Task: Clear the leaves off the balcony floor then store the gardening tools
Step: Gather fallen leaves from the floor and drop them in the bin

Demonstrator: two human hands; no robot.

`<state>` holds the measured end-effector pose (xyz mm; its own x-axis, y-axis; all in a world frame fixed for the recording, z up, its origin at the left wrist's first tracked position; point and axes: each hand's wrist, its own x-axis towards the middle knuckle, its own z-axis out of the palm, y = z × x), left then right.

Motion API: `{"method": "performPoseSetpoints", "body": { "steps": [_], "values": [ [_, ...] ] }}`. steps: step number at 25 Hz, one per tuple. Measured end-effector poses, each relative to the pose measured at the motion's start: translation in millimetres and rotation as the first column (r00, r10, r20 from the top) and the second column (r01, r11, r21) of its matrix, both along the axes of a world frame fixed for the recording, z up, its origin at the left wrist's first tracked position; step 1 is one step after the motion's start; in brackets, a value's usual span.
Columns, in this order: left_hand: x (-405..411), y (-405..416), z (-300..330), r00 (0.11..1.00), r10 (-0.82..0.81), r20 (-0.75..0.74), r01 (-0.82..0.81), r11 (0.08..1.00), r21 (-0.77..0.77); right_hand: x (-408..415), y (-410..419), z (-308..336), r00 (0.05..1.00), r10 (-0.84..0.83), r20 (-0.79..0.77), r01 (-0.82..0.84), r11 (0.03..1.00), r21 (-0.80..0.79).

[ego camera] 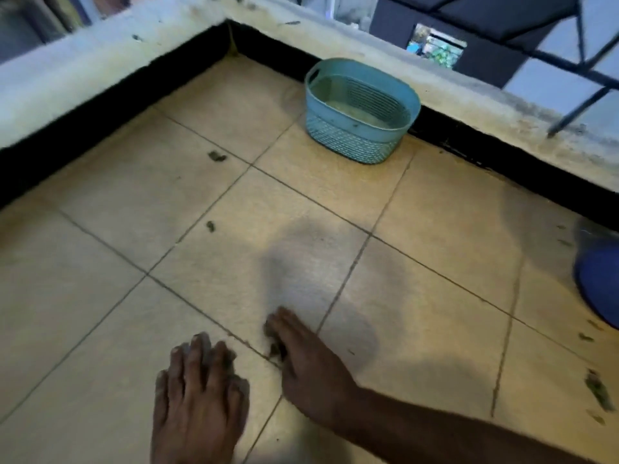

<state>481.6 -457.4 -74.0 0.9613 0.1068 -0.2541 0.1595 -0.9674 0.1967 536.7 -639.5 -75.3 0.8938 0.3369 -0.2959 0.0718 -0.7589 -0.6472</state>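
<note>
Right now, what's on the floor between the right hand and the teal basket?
Head view: bare tile and grout lines between the right hand and teal basket. Leaf bits lie off to the left.

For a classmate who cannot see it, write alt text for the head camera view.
A person's right hand sweeps small green leaf scraps along a beige tiled balcony floor, left hand flat beside it. A teal slotted plastic basket stands by the far wall.

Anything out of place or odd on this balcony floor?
Only leaf scraps on the tiled floor: two bits left of centre, more at the right edge. The teal basket stands upright by the wall.
</note>
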Motion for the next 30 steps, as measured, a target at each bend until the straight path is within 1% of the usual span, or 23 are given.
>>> {"method": "performPoseSetpoints", "body": {
  "steps": [1, 3, 4, 5, 6, 7, 8, 9, 11, 13, 14, 16, 17, 19, 20, 21, 23, 25, 26, 27, 28, 29, 30],
  "values": [
    [-6.5, 11.9, 1.5, 0.999, 0.053, 0.003, -0.053, 0.999, -0.003, 5.3, -5.0, -6.0, 0.998, -0.03, 0.057, 0.03, 1.0, 0.006],
    [-19.7, 35.5, 0.1, 0.989, 0.15, -0.004, -0.15, 0.988, 0.028, 15.0, -28.8, -26.4, 0.966, -0.182, 0.185, 0.206, 0.971, -0.12],
    [-23.4, 47.6, 1.8, 0.974, 0.223, -0.03, -0.222, 0.974, 0.036, 17.5, -36.7, -32.9, 0.938, -0.281, 0.204, 0.326, 0.916, -0.235],
    [-26.9, 60.3, -0.1, 0.953, 0.298, -0.062, -0.295, 0.954, 0.052, 13.4, -33.2, -37.5, 0.911, -0.334, 0.242, 0.402, 0.85, -0.341],
    [-28.2, 71.2, -1.1, 0.933, 0.348, -0.096, -0.343, 0.937, 0.068, 1.9, -18.0, -43.2, 0.921, -0.292, 0.257, 0.379, 0.826, -0.418],
    [-25.5, 80.9, -0.1, 0.917, 0.373, -0.144, -0.366, 0.928, 0.07, -15.9, 3.3, -50.4, 0.949, -0.216, 0.227, 0.297, 0.853, -0.43],
    [-19.5, 89.2, 1.8, 0.898, 0.385, -0.212, -0.38, 0.923, 0.066, -36.8, 30.0, -50.9, 0.974, -0.123, 0.189, 0.188, 0.905, -0.382],
    [-12.4, 96.6, 2.2, 0.887, 0.381, -0.259, -0.383, 0.923, 0.046, -57.1, 55.7, -46.0, 0.977, -0.011, 0.214, 0.073, 0.955, -0.287],
    [-0.4, 114.1, -3.2, 0.892, 0.368, -0.263, -0.392, 0.919, -0.047, -56.7, 95.6, -32.7, 0.951, 0.215, 0.221, -0.193, 0.974, -0.118],
    [8.7, 128.2, -8.5, 0.899, 0.31, -0.309, -0.346, 0.936, -0.067, -15.4, 119.3, -13.3, 0.959, 0.271, 0.083, -0.277, 0.958, 0.078],
    [10.5, 130.3, -8.3, 0.9, 0.29, -0.326, -0.329, 0.942, -0.071, 12.6, 126.8, -10.1, 0.972, 0.215, 0.093, -0.225, 0.967, 0.12],
    [10.9, 131.3, -8.2, 0.892, 0.312, -0.328, -0.359, 0.929, -0.091, 82.9, 140.8, -16.7, 0.987, 0.003, 0.162, -0.018, 0.996, 0.091],
    [11.3, 132.6, -7.3, 0.889, 0.328, -0.318, -0.378, 0.92, -0.106, 119.2, 149.6, -20.6, 0.983, -0.049, 0.177, 0.051, 0.999, -0.003],
    [9.8, 128.5, -8.2, 0.901, 0.321, -0.292, -0.366, 0.924, -0.115, 172.5, 161.0, -24.6, 0.981, -0.055, 0.187, 0.094, 0.973, -0.209],
    [9.2, 127.9, -10.2, 0.896, 0.326, -0.301, -0.373, 0.921, -0.11, 183.3, 168.7, -28.6, 0.984, -0.027, 0.179, 0.077, 0.957, -0.28],
    [10.0, 129.0, -12.2, 0.889, 0.341, -0.304, -0.391, 0.912, -0.121, 183.7, 177.5, -27.1, 0.986, 0.01, 0.166, 0.042, 0.951, -0.308],
    [15.0, 129.9, -11.6, 0.874, 0.389, -0.29, -0.434, 0.895, -0.106, 162.5, 188.6, -25.9, 0.964, 0.189, 0.187, -0.134, 0.952, -0.274],
    [19.1, 127.5, -7.1, 0.887, 0.399, -0.232, -0.43, 0.897, -0.101, 151.1, 193.2, -19.4, 0.891, 0.358, 0.28, -0.312, 0.93, -0.196],
    [20.8, 127.0, -5.5, 0.909, 0.358, -0.214, -0.383, 0.919, -0.091, 164.6, 196.0, -15.5, 0.881, 0.334, 0.335, -0.289, 0.941, -0.177],
    [24.0, 126.0, -0.4, 0.916, 0.345, -0.207, -0.367, 0.927, -0.08, 189.8, 198.5, -14.8, 0.896, 0.235, 0.377, -0.179, 0.968, -0.176],
    [25.6, 121.3, 1.0, 0.912, 0.338, -0.233, -0.36, 0.931, -0.061, 222.7, 198.7, -16.4, 0.919, 0.098, 0.381, -0.023, 0.98, -0.196],
    [24.0, 116.9, -2.6, 0.904, 0.317, -0.287, -0.345, 0.937, -0.054, 257.8, 198.2, -16.1, 0.933, -0.014, 0.36, 0.116, 0.958, -0.261],
    [24.3, 113.9, -4.9, 0.917, 0.299, -0.264, -0.324, 0.945, -0.053, 288.6, 197.2, -14.6, 0.95, -0.073, 0.302, 0.179, 0.923, -0.341]
  ]
}}
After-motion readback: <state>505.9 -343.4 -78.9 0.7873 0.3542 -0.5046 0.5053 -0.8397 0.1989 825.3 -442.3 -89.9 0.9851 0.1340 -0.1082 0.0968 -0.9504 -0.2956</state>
